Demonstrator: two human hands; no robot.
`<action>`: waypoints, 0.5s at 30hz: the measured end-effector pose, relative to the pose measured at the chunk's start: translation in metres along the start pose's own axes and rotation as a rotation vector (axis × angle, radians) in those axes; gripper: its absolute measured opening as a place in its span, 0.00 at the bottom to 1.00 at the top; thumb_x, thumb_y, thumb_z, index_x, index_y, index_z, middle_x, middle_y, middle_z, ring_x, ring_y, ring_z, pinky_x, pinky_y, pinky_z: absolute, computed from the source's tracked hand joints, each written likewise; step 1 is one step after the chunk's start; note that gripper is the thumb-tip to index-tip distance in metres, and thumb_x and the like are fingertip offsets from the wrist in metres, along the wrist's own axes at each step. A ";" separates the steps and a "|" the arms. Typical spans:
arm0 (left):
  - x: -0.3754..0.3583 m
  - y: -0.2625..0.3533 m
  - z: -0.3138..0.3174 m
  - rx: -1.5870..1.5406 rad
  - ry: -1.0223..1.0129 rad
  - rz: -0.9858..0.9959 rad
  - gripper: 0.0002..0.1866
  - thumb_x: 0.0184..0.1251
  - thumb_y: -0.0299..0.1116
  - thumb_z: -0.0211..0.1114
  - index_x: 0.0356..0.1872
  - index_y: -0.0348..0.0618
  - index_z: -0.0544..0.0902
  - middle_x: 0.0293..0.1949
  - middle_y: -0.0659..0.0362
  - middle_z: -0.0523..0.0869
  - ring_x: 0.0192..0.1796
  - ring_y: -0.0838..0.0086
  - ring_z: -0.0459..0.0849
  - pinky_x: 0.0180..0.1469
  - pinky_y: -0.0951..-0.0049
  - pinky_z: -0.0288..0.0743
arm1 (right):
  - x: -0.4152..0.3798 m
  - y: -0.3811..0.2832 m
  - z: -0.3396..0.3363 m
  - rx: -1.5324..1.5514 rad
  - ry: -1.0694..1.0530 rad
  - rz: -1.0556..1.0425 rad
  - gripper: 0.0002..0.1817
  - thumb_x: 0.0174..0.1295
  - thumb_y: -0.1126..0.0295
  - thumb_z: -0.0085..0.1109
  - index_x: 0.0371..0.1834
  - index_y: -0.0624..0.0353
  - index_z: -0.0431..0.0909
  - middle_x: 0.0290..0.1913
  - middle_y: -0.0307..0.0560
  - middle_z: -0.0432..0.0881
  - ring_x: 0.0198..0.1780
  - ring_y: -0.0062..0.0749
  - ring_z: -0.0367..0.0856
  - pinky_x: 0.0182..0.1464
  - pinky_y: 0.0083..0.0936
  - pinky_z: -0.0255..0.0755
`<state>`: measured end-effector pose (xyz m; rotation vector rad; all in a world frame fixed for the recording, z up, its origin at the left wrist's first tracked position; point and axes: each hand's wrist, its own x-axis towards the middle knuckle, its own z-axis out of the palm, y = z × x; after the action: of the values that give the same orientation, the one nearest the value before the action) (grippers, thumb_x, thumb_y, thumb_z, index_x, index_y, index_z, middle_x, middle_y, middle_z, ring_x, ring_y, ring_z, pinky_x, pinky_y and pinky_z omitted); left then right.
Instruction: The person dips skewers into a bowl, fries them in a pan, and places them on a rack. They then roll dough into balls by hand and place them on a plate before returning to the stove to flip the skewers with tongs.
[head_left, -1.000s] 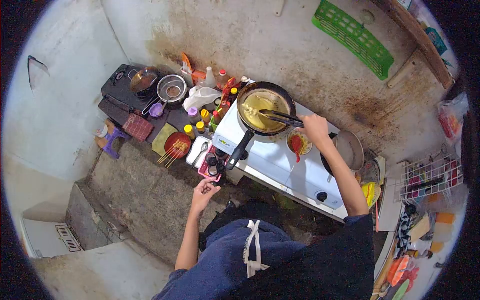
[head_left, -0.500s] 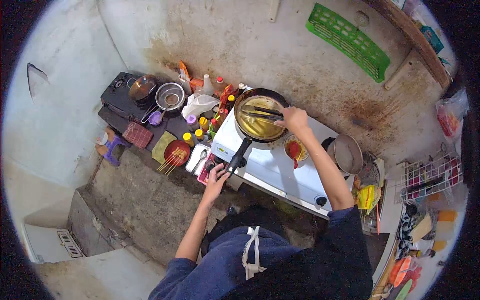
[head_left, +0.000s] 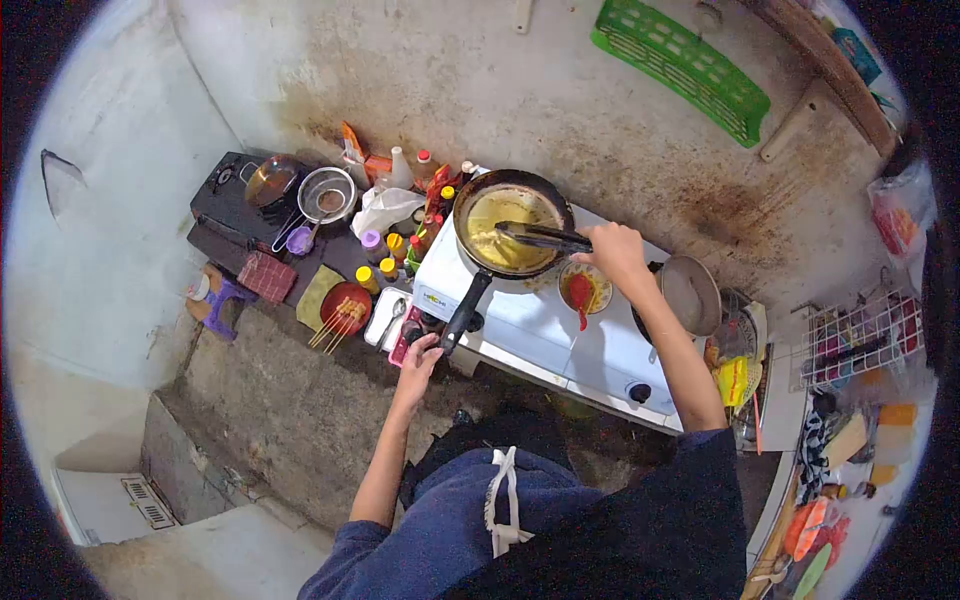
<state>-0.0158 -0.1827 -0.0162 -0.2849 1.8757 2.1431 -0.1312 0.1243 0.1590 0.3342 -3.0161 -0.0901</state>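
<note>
My right hand point(head_left: 617, 250) is closed on dark tongs point(head_left: 545, 237), whose tips reach into the frying pan point(head_left: 512, 190). Yellowish liquid with some pale bits lies in the pan, which sits on the left part of the white stove point(head_left: 535, 325). My left hand point(head_left: 418, 358) is beside the end of the black pan handle point(head_left: 465, 315), fingers spread near the stove's front edge; whether it touches the handle is unclear. Right of the pan is a small bowl holding a red spoon point(head_left: 581, 292).
Skewers lie on a red plate point(head_left: 350, 298) at the left, beside a white tray point(head_left: 389, 318). Bottles and yellow-capped jars point(head_left: 367, 278) stand left of the stove. A second pan point(head_left: 690, 295) is at the stove's right. A strainer point(head_left: 327, 195) sits further left.
The tongs have shifted right and slightly down within the pan, with my right hand. Pale bits and foam now show in the liquid. The whole view has shifted slightly.
</note>
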 end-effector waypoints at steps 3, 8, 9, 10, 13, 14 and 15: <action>-0.002 -0.003 -0.002 0.014 0.027 0.001 0.22 0.61 0.33 0.57 0.56 0.37 0.65 0.54 0.55 0.70 0.54 0.72 0.71 0.56 0.75 0.63 | -0.009 -0.004 0.005 -0.002 -0.038 0.046 0.20 0.40 0.53 0.65 0.33 0.54 0.79 0.25 0.49 0.80 0.31 0.42 0.80 0.31 0.35 0.73; -0.009 0.005 -0.008 0.044 0.095 0.086 0.22 0.61 0.30 0.57 0.56 0.37 0.65 0.53 0.55 0.70 0.54 0.71 0.71 0.55 0.74 0.64 | -0.041 -0.013 -0.017 0.137 0.033 0.227 0.19 0.41 0.54 0.65 0.32 0.53 0.78 0.25 0.47 0.79 0.30 0.41 0.80 0.30 0.34 0.72; -0.009 0.004 -0.008 0.051 0.082 0.082 0.22 0.61 0.30 0.57 0.56 0.37 0.65 0.53 0.55 0.70 0.54 0.71 0.71 0.55 0.74 0.64 | -0.042 -0.016 -0.013 0.139 0.031 0.241 0.19 0.41 0.54 0.65 0.32 0.53 0.78 0.25 0.47 0.79 0.30 0.41 0.80 0.30 0.34 0.72; -0.007 0.001 -0.008 0.072 0.061 0.077 0.22 0.61 0.29 0.57 0.56 0.37 0.65 0.53 0.55 0.71 0.54 0.72 0.70 0.55 0.74 0.64 | -0.040 -0.019 -0.005 0.118 0.019 0.203 0.20 0.41 0.52 0.64 0.35 0.50 0.79 0.24 0.48 0.79 0.30 0.42 0.80 0.30 0.35 0.72; -0.001 -0.004 -0.003 0.103 0.009 0.059 0.22 0.60 0.29 0.57 0.56 0.36 0.65 0.53 0.55 0.70 0.54 0.72 0.70 0.55 0.74 0.64 | -0.026 -0.020 0.032 0.123 0.045 0.115 0.21 0.41 0.52 0.64 0.37 0.49 0.79 0.24 0.49 0.80 0.30 0.42 0.80 0.29 0.35 0.73; 0.000 -0.005 -0.002 0.118 -0.021 0.041 0.23 0.60 0.28 0.57 0.56 0.36 0.64 0.53 0.55 0.70 0.54 0.72 0.70 0.55 0.74 0.64 | -0.019 -0.019 0.043 0.130 0.041 0.112 0.20 0.41 0.52 0.64 0.37 0.50 0.79 0.25 0.49 0.80 0.30 0.42 0.80 0.29 0.35 0.72; 0.000 -0.006 0.001 0.119 -0.013 0.041 0.23 0.60 0.28 0.57 0.56 0.36 0.64 0.53 0.55 0.70 0.54 0.72 0.70 0.55 0.74 0.64 | -0.014 -0.021 0.044 0.138 0.037 0.108 0.20 0.41 0.53 0.65 0.37 0.51 0.79 0.25 0.49 0.80 0.30 0.43 0.80 0.29 0.35 0.72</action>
<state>-0.0135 -0.1808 -0.0221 -0.2083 2.0085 2.0436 -0.1182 0.1088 0.1121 0.1815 -3.0036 0.1316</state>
